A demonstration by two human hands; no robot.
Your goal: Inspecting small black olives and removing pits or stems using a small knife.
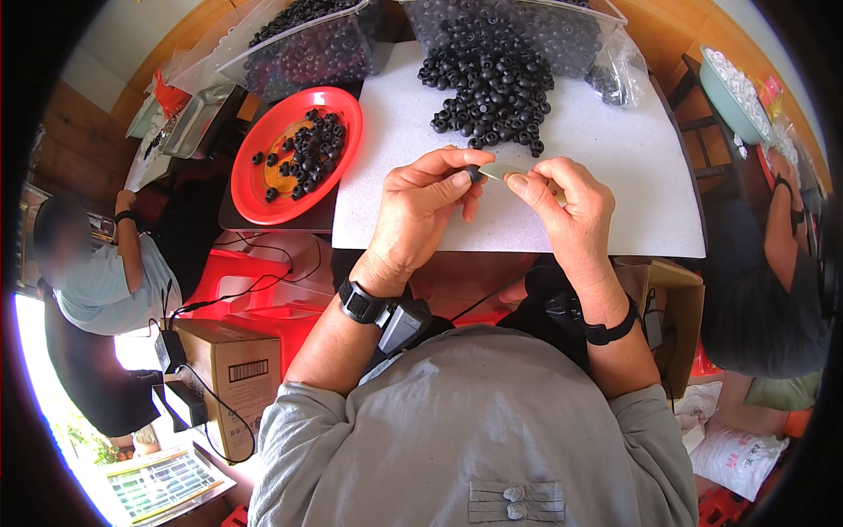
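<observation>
My left hand (413, 211) pinches a small round black piece (475, 173) between thumb and fingertips, above the near part of the white sheet (632, 193). My right hand (571, 211) is closed on a thin, pale, pointed sliver (490, 176). Its tip reaches the black piece; whether it goes inside cannot be made out. Just beyond both hands lies a heap of black pieces (492, 79), apparently of the same kind, some with holes showing. Left of my left hand, a red plate (244, 180) holds several more of these black pieces.
Clear plastic bins (307, 57) of black pieces stand along the far side, with a plastic bag (617, 79) at the right. Below the table are a cardboard box (215, 369), cables and red stools (290, 329). Other people sit at the left and right, near a green basin (733, 97).
</observation>
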